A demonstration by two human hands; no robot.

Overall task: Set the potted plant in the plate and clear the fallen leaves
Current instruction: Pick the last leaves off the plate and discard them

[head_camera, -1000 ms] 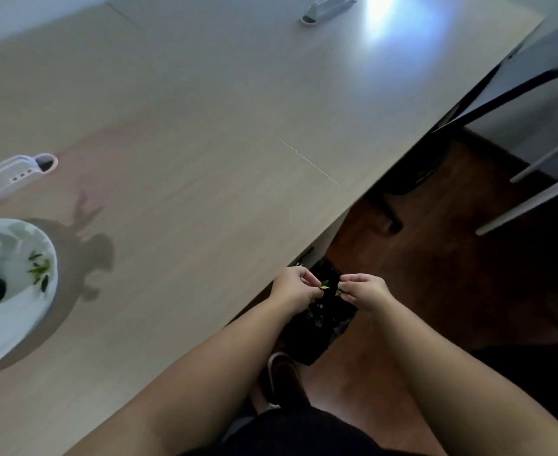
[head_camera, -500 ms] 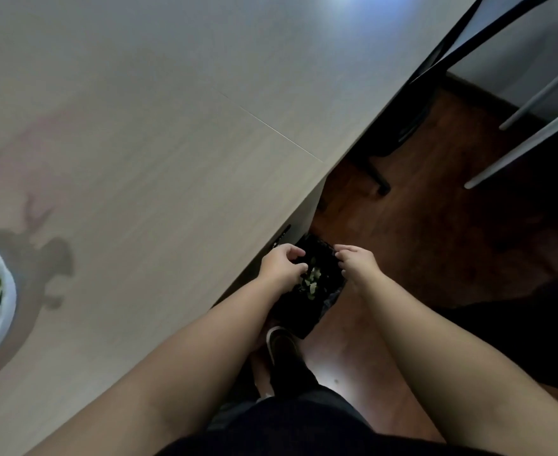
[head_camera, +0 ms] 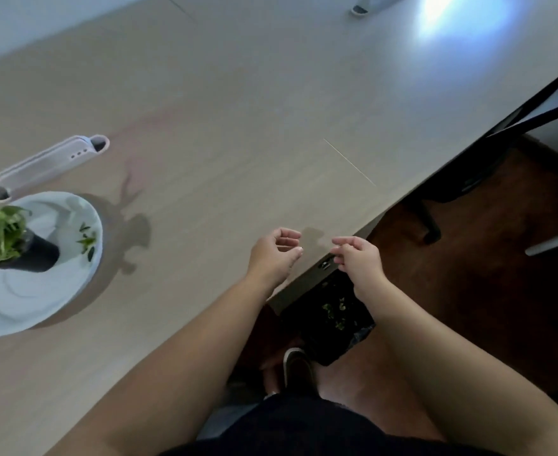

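A green plant in a black pot (head_camera: pixel 39 255) stands in the white plate (head_camera: pixel 40 301) at the table's left edge. A few fallen green leaves (head_camera: pixel 87 241) lie on the plate's right side. My left hand (head_camera: pixel 276 251) hovers over the table's near edge, fingers loosely curled and apart, holding nothing. My right hand (head_camera: pixel 358 256) is level with it just past the edge, also empty with fingers apart. Below them on the floor sits a black bin (head_camera: pixel 328 315) with green leaves inside.
A white ribbed holder (head_camera: pixel 45 164) lies on the table behind the plate. Another white object (head_camera: pixel 374 1) lies at the far edge. Dark chair legs (head_camera: pixel 429 222) and a white bar (head_camera: pixel 554 243) stand on the wooden floor at right. My shoe (head_camera: pixel 299 366) is beside the bin.
Both hands rose from over the bin to the table edge and let go of the leaves, which now lie in the bin. The view swung left, bringing the plant and plate in.
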